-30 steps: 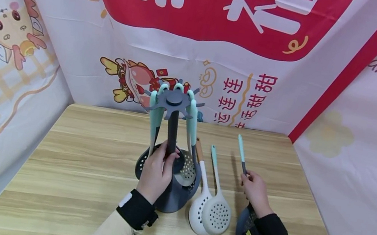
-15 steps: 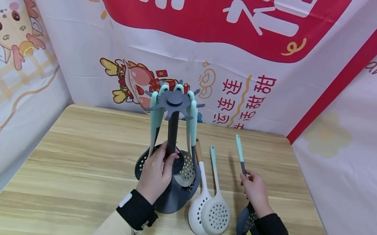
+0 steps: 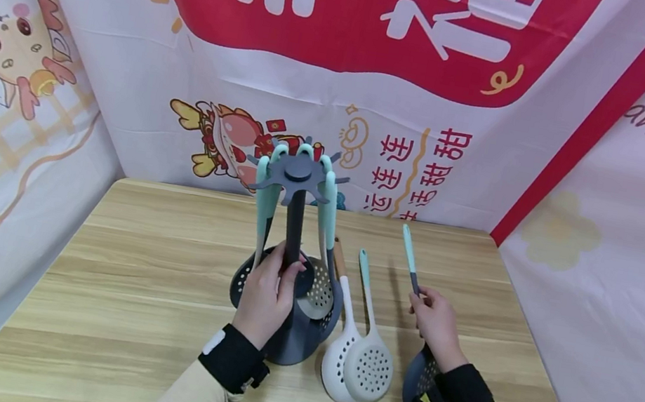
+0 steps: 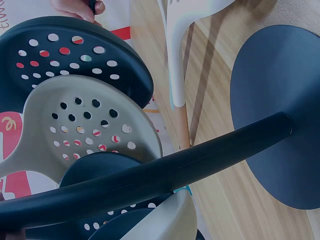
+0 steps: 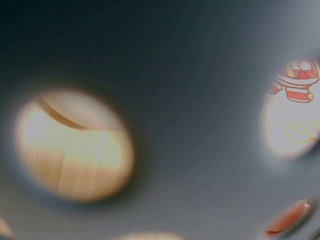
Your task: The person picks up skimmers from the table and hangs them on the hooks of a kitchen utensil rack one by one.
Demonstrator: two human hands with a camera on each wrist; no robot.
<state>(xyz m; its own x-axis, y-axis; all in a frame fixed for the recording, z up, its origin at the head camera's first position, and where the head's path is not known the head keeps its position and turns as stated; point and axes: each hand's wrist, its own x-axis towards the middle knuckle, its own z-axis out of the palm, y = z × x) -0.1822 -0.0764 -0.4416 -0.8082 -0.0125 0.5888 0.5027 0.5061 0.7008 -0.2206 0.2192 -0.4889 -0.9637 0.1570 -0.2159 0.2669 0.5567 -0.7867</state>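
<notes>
My left hand grips the upright post of a dark grey utensil stand, whose star-shaped top holds several teal-handled utensils. In the left wrist view the post slants across several hanging heads, among them a beige skimmer and a dark skimmer. To the right, my right hand pinches a dark skimmer by its handle, teal end pointing up and away. Its perforated head hangs under the wrist, partly hidden by the strap. That head fills the right wrist view, dark and blurred.
Between the hands, a white skimmer with a wooden handle end lies on the wooden table. A beige skimmer with a teal handle overlaps it. Printed cloth hangs behind the table and at both sides.
The held skimmer and my right hand have shifted very slightly up and left. My left hand and the stand stay practically where they were.
</notes>
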